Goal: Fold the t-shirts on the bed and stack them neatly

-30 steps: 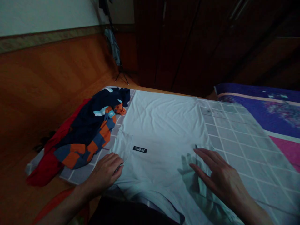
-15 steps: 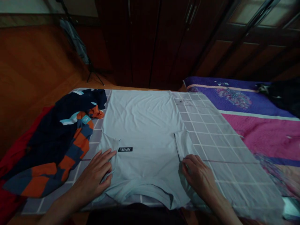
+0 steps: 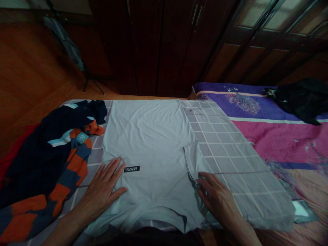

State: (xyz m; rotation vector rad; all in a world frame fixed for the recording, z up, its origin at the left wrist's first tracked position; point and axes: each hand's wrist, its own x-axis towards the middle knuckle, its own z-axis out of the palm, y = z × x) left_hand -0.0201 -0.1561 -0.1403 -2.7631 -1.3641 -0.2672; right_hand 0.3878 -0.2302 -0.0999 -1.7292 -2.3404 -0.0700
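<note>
A light grey T-shirt (image 3: 151, 136) lies spread on the checked cloth, its neckline toward me and a small black label print on the chest. Both short sleeves are folded inward over the body. My left hand (image 3: 106, 186) rests flat on the left sleeve, fingers spread and thumb out. At the right sleeve's edge, my right hand (image 3: 215, 194) has its thumb and fingers closed on a bit of the fabric; the fingertips are partly hidden.
Checked cloth (image 3: 246, 177) covers the table. Dark blue and orange patterned clothing (image 3: 58, 147) lies at the left, with red fabric beside it. Rightward is a bed with a purple and pink cover (image 3: 276, 136) and a black garment (image 3: 302, 99). Dark wardrobes (image 3: 146, 51) stand behind.
The view has shifted to the right. My left hand has flattened and spread over the left sleeve. My right hand stays at the right sleeve, its edge now bent up at the fingers.
</note>
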